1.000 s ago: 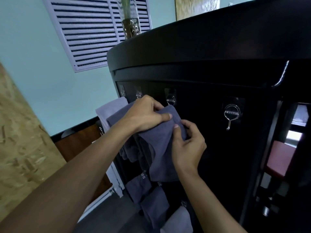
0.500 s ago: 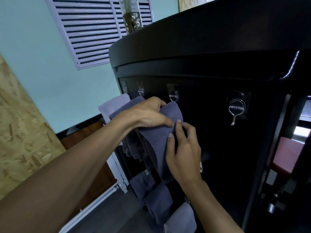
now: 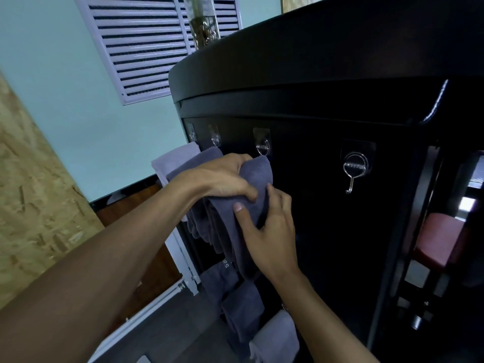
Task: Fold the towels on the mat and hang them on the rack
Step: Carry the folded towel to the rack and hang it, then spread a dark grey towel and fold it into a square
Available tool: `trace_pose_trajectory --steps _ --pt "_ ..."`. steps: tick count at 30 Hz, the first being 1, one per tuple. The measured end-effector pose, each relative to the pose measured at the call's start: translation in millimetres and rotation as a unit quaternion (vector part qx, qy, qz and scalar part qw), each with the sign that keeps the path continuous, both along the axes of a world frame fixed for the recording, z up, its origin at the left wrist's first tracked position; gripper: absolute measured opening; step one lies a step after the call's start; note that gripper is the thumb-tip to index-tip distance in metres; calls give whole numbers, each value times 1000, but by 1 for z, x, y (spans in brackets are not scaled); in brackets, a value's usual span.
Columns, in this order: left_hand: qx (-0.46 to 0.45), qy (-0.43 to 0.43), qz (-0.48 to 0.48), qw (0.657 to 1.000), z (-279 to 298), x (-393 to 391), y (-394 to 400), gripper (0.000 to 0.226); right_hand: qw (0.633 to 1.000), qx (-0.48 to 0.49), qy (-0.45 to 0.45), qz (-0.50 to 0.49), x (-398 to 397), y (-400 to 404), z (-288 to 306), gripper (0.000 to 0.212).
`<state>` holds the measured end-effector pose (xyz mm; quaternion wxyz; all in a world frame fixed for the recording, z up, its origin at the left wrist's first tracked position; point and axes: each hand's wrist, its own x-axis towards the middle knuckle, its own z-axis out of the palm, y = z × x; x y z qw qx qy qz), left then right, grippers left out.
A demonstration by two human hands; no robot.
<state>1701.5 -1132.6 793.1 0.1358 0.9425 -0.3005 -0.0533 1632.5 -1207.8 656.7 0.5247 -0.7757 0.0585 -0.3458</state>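
A folded dark grey towel [image 3: 258, 176] hangs over the top of the rack, against the black cabinet [image 3: 327, 218]. My left hand [image 3: 222, 180] grips its top fold from the left, thumb across the front. My right hand [image 3: 269, 229] holds the hanging part lower down, thumb on the front and fingers behind. More dark towels [image 3: 204, 163] and a light grey towel [image 3: 178, 163] hang to the left. Lower rungs carry dark towels [image 3: 241, 307] and a light one [image 3: 277, 336]. The rack's bars are hidden by the cloth.
Several metal hooks are stuck in a row on the cabinet, the nearest hook [image 3: 354, 170] to the right of the towel. A glass vase [image 3: 203, 27] stands on the cabinet top. A louvred window [image 3: 141, 45] is behind, a chipboard panel [image 3: 34, 192] at left.
My right hand slid down from the towel's upper right edge onto its hanging front. My left hand kept its grip on the top fold. The view moved closer.
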Motion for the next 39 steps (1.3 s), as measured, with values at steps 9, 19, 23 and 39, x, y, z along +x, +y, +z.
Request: trace_pose_trajectory --steps 9,19,23,39 --pt "-54 -173 -21 983 -1 -27 16 52 995 -90 -3 -31 -30 -18 4 64" --pt "-47 -253 35 966 -49 -102 106 36 976 -220 1 -9 -95 -4 5 47" --pt "-18 -215 76 974 -101 -144 132 29 961 -273 11 32 -117 8 -9 42" --pt "43 -40 393 918 -244 -351 80 36 845 -372 35 382 -184 7 -91 37"
